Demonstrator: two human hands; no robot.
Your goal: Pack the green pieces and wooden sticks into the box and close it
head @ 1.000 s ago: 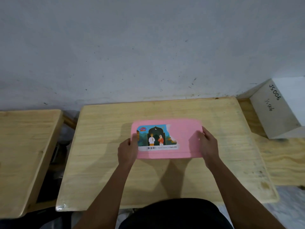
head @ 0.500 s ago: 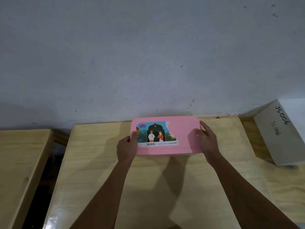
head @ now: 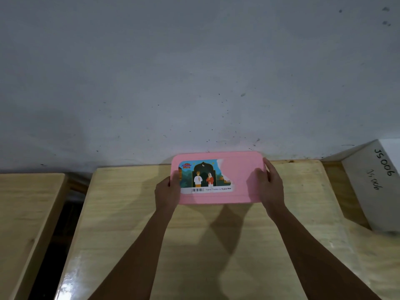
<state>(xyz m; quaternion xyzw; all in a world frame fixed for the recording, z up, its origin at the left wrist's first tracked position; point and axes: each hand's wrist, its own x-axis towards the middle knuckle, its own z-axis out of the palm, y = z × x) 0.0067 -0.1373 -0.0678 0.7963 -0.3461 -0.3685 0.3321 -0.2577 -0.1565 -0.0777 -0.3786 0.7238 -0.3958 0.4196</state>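
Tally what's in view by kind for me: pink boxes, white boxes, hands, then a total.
Pink box: 1
White box: 1
Hands: 2, the left hand and the right hand, each holding one end of the pink box
Total: 4

The torn sticker [head: 205, 177] on the pink box [head: 242, 169] reads "Sedaap" and, beside a barcode [head: 197, 190], "Paket Toples isi 5 pcs Mie". The white block [head: 368, 191] bears handwritten "JS006".
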